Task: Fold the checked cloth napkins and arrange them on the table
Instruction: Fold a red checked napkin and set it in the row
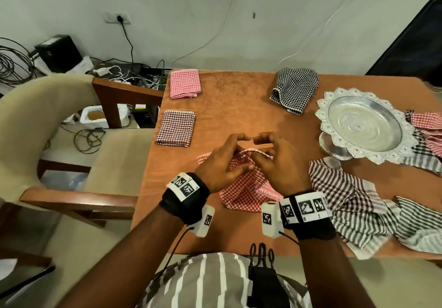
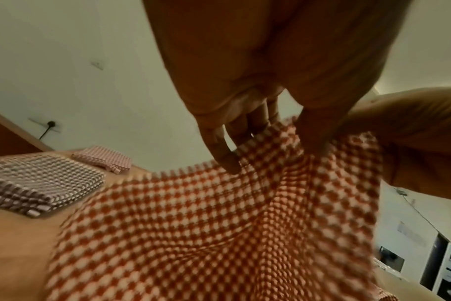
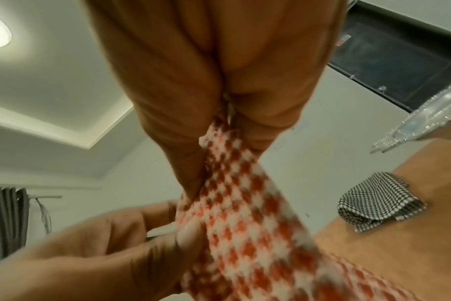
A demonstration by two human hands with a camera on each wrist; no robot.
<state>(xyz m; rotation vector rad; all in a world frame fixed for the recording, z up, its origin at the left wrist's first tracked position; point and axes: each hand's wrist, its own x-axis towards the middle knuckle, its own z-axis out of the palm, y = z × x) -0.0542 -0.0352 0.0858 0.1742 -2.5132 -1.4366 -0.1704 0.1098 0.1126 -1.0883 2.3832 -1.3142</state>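
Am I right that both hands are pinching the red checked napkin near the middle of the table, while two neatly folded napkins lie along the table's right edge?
Not quite: the two folded napkins, the pink one and the brown one, lie along the table's left edge, as the head view shows. The left hand and right hand do pinch the red checked napkin.

Both forearms reach forward from the body, close together over the near middle of the table, each wrist wrapped in a black band with marker tags. The left hand point(image 1: 221, 161) and right hand point(image 1: 275, 161) sit side by side, backs up, nearly touching. Each pinches the raised edge of the red checked napkin point(image 1: 248, 188) between thumb and fingers. On the left hand, 3 other fingers seem loosely spread, though the wrist view is blurred.
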